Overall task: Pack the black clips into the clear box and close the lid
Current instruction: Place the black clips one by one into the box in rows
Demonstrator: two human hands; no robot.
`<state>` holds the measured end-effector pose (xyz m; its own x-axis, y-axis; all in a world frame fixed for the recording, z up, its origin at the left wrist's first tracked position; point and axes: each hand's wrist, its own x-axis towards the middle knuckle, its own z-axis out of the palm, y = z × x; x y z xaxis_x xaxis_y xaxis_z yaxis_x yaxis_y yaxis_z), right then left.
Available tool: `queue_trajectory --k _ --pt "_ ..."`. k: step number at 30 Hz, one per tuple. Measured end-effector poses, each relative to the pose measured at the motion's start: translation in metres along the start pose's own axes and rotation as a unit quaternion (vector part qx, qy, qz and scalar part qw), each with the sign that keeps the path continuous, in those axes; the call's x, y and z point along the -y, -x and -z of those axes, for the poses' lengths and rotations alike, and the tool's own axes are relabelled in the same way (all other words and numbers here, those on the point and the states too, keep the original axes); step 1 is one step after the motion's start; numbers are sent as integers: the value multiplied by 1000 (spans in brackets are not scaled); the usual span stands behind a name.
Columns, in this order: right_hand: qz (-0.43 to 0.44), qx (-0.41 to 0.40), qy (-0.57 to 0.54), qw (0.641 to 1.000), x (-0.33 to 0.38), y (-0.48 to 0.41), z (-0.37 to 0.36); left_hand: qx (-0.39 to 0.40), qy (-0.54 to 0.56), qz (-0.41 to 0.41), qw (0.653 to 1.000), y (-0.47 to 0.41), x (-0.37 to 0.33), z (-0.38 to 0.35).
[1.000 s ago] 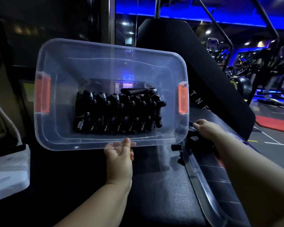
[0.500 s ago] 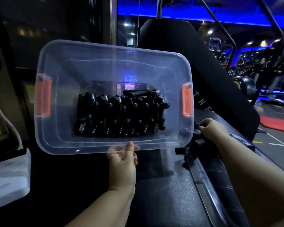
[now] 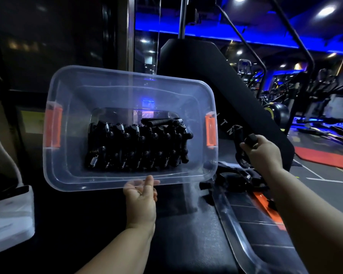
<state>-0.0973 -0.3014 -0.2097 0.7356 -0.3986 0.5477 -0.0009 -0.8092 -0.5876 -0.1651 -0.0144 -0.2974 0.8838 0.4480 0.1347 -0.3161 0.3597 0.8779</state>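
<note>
The clear box (image 3: 71, 175) with orange latches is tilted toward me, its open top facing the camera. Several black clips (image 3: 137, 149) lie packed in rows on its bottom, one more lying across the top row. My left hand (image 3: 141, 196) holds the box by its near rim, fingers under the edge. My right hand (image 3: 261, 153) is lifted to the right of the box and grips a black clip (image 3: 240, 139). More black clips (image 3: 238, 178) lie in a heap below that hand. The clear lid (image 3: 238, 230) lies flat at the right.
A black padded bench surface (image 3: 186, 234) lies under the box and lid. A tall black machine pad (image 3: 216, 76) rises behind the box. A white object (image 3: 10, 216) sits at the lower left. Gym equipment and a red floor mat (image 3: 323, 157) fill the far right.
My right hand has risen from the heap with a black clip in its grip. The box sits slightly lower in view, still held by my left hand.
</note>
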Motion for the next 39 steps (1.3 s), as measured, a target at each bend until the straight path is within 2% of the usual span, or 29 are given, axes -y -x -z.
queue_trajectory --k 6,11,19,24,27,30,35,39 --pt "53 -58 -79 994 20 16 41 -1 5 -1 1000 2 -2 0" --pt "77 22 -81 993 27 41 54 2 0 -2 1000 3 -2 0" --pt "-20 136 -147 979 25 93 36 -4 1 0 1000 4 -1 1" --pt "-33 143 -76 986 21 99 31 -7 2 2 1000 3 0 0" --pt "-21 177 35 983 25 102 30 -7 3 2 1000 4 1 0" --pt "-30 225 129 965 30 105 35 -4 2 0 1000 4 0 0" --pt "-61 302 121 944 37 109 40 -2 -4 0 1000 3 0 1" --pt "-15 248 135 959 35 114 41 5 -5 4 1000 4 -1 2"
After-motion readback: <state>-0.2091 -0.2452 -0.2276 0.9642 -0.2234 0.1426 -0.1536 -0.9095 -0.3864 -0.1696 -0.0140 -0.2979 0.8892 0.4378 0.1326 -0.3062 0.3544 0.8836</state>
